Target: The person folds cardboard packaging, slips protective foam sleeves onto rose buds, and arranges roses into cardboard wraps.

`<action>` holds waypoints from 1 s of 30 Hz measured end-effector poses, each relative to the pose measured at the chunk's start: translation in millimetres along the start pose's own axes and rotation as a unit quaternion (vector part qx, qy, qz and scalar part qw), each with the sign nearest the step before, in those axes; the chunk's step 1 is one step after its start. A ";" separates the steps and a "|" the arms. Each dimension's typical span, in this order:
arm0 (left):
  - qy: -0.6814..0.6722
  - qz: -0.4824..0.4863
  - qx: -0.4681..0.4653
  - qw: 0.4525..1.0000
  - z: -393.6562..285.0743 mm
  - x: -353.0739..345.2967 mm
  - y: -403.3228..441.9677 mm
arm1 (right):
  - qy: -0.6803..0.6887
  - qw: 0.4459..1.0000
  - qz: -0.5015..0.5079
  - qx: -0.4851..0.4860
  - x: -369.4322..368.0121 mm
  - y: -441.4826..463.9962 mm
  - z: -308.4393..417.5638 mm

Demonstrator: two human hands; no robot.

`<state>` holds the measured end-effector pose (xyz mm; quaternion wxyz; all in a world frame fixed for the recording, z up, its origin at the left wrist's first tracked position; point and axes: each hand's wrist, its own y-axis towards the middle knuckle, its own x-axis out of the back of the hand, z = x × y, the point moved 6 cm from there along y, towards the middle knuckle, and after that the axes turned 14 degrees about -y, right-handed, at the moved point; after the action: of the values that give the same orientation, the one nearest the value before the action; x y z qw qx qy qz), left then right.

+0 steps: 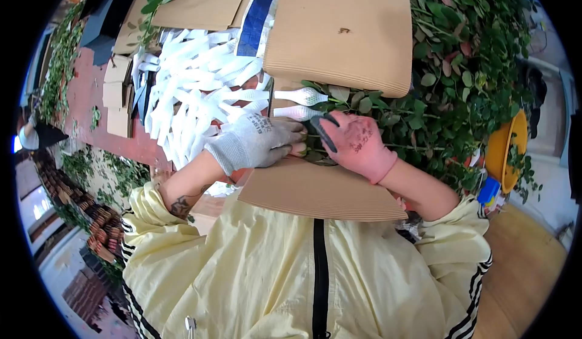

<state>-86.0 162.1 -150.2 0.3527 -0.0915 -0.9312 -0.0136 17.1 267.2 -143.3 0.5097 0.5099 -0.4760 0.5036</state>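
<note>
My left hand [264, 140], in a grey-white knit glove, closes its fingertips around a pale pink-green rose bud [299, 149]. My right hand [357, 142] wears a pink glove with dark fingertips. Its fingers are bent over leafy stems just right of the bud, and what they grip is hidden under them. Directly above the hands lie two rose heads in white foam net sleeves, an upper sleeve [303, 96] and a lower sleeve [298, 113]. Below the hands, a corrugated cardboard sheet [321, 190] rests against my body.
A larger cardboard piece [339, 36] covers stems beyond the hands. Loose white foam sleeves [194, 96] are heaped to the left on the reddish table [85, 105]. Dense rose foliage [461, 66] fills the right side, near a yellow basin [514, 148]. Another person [45, 136] is at far left.
</note>
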 end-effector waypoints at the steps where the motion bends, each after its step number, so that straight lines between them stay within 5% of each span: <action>1: -0.016 0.022 0.022 0.999 5.5 -4.3 -0.6 | -0.039 0.999 0.004 -0.032 -0.7 0.8 -2.6; 4: -0.079 0.027 0.106 0.991 10.6 -9.7 -4.7 | -0.082 0.996 0.005 -0.044 -20.7 -2.2 -0.8; 10: 0.022 -0.020 -0.056 0.998 1.5 -8.7 -5.6 | -0.076 0.994 0.072 -0.019 -26.5 5.3 -3.6; 12: -0.080 -0.061 0.053 0.994 4.9 10.1 -6.5 | -0.062 0.995 0.080 -0.016 -26.8 7.6 -3.7; 15: 0.016 -0.139 0.134 0.981 14.5 25.7 -5.1 | -0.090 0.993 0.074 -0.010 -27.6 5.6 -1.9; 21: 0.133 -0.130 0.096 0.978 46.6 -2.5 -5.7 | -0.078 0.988 0.129 -0.007 -34.2 9.1 -1.5; 26: 0.117 -0.122 0.098 0.981 54.8 22.2 -26.3 | -0.049 0.997 0.061 -0.009 -41.7 4.4 -4.6; 30: 0.125 -0.173 0.256 0.943 68.3 60.0 -60.9 | -0.021 0.993 0.108 -0.032 -38.7 7.7 -6.3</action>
<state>-185.7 118.0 -159.5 0.4702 0.1671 -0.8530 0.1531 7.6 272.3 -181.8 0.4581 0.4493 -0.5545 0.5299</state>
